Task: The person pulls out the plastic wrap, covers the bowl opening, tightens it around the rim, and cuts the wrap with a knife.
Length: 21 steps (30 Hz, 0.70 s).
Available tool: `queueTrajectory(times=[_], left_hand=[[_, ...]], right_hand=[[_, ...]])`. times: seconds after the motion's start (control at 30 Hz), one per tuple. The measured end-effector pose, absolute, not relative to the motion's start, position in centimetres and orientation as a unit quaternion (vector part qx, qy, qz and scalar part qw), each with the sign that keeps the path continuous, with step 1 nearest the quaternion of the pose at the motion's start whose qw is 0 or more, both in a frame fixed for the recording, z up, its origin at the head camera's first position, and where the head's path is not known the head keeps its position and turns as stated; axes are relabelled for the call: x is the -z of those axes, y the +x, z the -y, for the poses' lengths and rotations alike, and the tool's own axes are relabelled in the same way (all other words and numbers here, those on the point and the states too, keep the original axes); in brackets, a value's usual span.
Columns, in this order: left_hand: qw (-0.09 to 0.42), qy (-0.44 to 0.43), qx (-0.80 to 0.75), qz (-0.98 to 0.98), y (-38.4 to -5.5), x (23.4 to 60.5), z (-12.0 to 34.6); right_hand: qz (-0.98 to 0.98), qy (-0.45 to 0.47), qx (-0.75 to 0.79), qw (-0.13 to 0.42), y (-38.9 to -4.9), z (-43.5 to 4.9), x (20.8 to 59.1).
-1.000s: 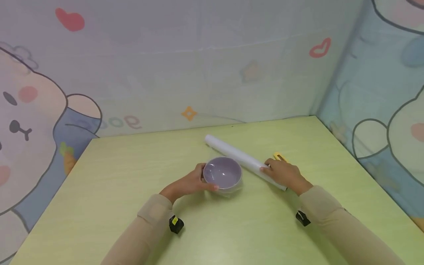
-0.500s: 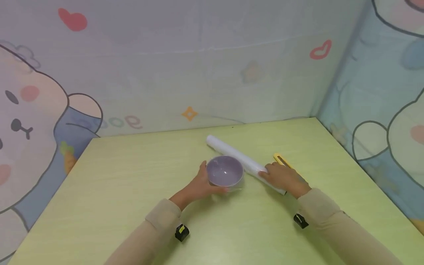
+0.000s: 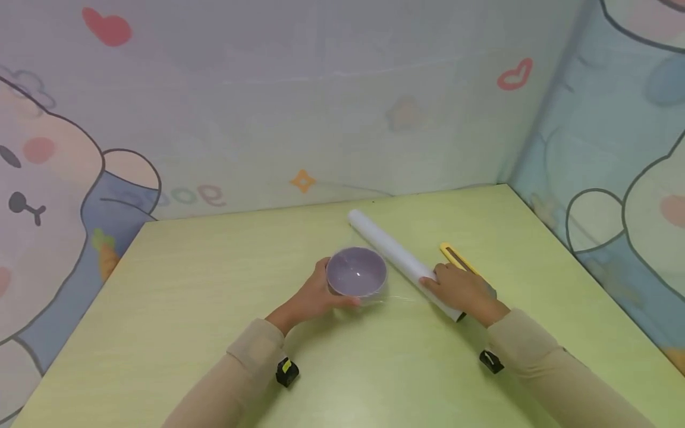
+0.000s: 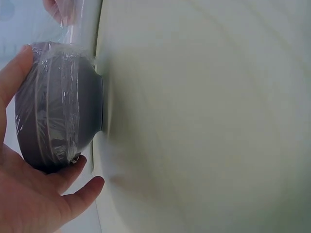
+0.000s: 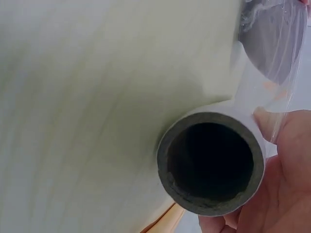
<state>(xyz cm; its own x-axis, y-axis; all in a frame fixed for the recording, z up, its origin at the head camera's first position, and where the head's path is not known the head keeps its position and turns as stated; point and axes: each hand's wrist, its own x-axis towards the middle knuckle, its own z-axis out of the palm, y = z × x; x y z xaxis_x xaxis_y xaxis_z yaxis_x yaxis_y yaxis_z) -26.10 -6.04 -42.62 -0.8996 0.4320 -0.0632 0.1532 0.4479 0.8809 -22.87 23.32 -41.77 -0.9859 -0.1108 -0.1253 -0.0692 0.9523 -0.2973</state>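
Observation:
My left hand (image 3: 313, 296) grips a purple bowl (image 3: 357, 272) by its left side, thumb and fingers round the wall. Clear plastic wrap (image 4: 60, 102) clings in creased bands about the bowl's outside in the left wrist view. My right hand (image 3: 461, 289) holds the near end of a long roll of plastic wrap (image 3: 396, 252), which lies slantwise on the table. From the bowl a sheet of clear film stretches across to the roll. The roll's hollow grey core (image 5: 211, 162) faces the right wrist camera.
A yellow utility knife (image 3: 455, 257) lies just beyond my right hand, partly hidden by it. The pale green table (image 3: 214, 261) meets a printed cloth backdrop (image 3: 257, 119) at the back and on the right.
The roll has swung to a steeper slant, its far end moving right. The bowl shifted right, then back left, and a film strip now shows between bowl and roll.

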Motion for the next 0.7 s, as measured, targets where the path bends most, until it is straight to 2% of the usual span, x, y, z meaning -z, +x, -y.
queueTrajectory(times=[0.37, 0.7], left_hand=[[0.150, 0.200, -0.473, -0.845, -26.9, 42.5, 6.6], [0.180, 0.192, -0.442, -0.857, -27.6, 42.0, 7.8]], right_hand=[[-0.987, -0.025, 0.153, 0.050, -21.7, -23.2, 41.9], [-0.985, 0.007, 0.157, 0.068, -20.6, -21.4, 42.2]])
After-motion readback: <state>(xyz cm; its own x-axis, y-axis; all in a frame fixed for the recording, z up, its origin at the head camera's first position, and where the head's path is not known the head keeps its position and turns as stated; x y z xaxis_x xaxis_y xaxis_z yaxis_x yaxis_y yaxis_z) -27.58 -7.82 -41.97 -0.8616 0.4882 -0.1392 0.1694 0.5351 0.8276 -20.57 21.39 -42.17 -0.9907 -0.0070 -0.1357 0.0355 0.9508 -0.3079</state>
